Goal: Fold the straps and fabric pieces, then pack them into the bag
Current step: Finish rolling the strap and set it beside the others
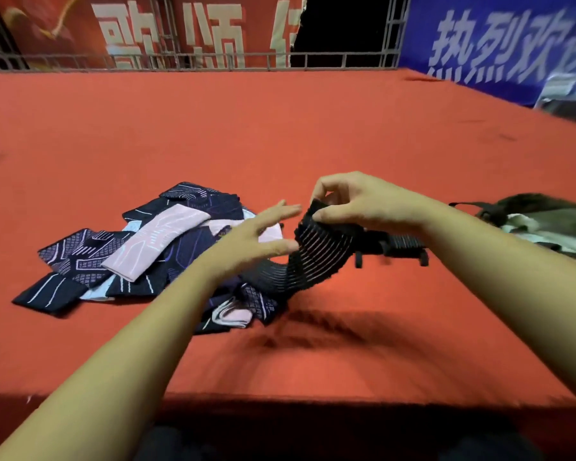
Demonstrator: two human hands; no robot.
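Note:
A black ribbed elastic strap (316, 257) with thin pale stripes hangs lifted above the red table (280, 134). My right hand (363, 202) pinches its upper end between thumb and fingers. My left hand (256, 242) is beside the strap with spread fingers, its thumb touching the strap's edge. The strap's lower end trails onto a pile of fabric pieces (140, 247), navy with pale line patterns, plus pink and light blue ones. More black strap with plastic buckles (403, 249) lies under my right wrist. A dark bag (542, 221) sits at the right edge.
A metal railing (213, 58) runs along the table's far edge, with red and blue banners behind it. The table's near edge (280, 395) is just in front of my body.

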